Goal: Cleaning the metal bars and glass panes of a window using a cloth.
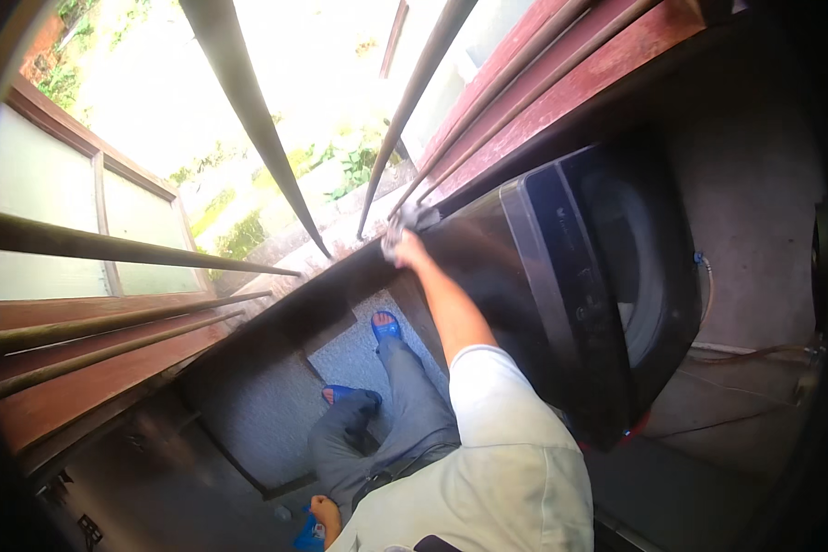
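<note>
My right hand (407, 250) is stretched out to the window sill (303, 265), gripping a crumpled grey cloth (421, 217). The cloth presses on the sill at the foot of the rusty window bars (386, 138), close to the right frame. Low in the view, beside my hip, my left hand (326, 514) is closed on a blue plastic packet (309, 535). Part of that packet is hidden by the fingers.
A dark top-loading washing machine (566, 262) stands to my right, with a hose (709, 276) behind it. An opened window sash with frosted panes (48, 200) swings outward at left. Blue slippers (386, 328) are on my feet, over grey flooring (269, 414).
</note>
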`<action>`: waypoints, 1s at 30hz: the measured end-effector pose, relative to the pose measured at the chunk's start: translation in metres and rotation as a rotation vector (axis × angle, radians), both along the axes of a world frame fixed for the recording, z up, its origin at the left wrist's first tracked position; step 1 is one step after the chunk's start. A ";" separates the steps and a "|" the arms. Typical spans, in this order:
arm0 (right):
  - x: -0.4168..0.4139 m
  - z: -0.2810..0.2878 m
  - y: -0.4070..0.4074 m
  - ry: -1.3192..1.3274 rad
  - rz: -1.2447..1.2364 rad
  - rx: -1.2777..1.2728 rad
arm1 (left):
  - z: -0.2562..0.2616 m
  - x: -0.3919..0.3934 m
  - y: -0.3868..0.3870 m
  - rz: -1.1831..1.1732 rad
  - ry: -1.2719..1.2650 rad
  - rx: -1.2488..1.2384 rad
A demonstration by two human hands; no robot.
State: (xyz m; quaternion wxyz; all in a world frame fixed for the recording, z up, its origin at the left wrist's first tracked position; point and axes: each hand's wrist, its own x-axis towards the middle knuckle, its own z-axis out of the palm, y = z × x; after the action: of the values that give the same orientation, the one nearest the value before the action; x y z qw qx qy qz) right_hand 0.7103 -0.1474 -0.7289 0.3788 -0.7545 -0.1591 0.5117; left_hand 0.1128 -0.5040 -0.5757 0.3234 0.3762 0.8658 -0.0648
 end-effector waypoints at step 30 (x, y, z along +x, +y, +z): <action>0.019 0.405 -0.203 0.025 -0.498 0.798 | 0.140 0.175 0.216 -0.013 -1.071 0.147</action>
State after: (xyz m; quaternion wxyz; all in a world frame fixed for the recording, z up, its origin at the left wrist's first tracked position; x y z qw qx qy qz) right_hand 0.7295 -0.3508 -0.3234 0.7524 -0.5588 -0.1532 0.3132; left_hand 0.2883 -0.2880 -0.4358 0.6920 0.3836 0.5798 0.1947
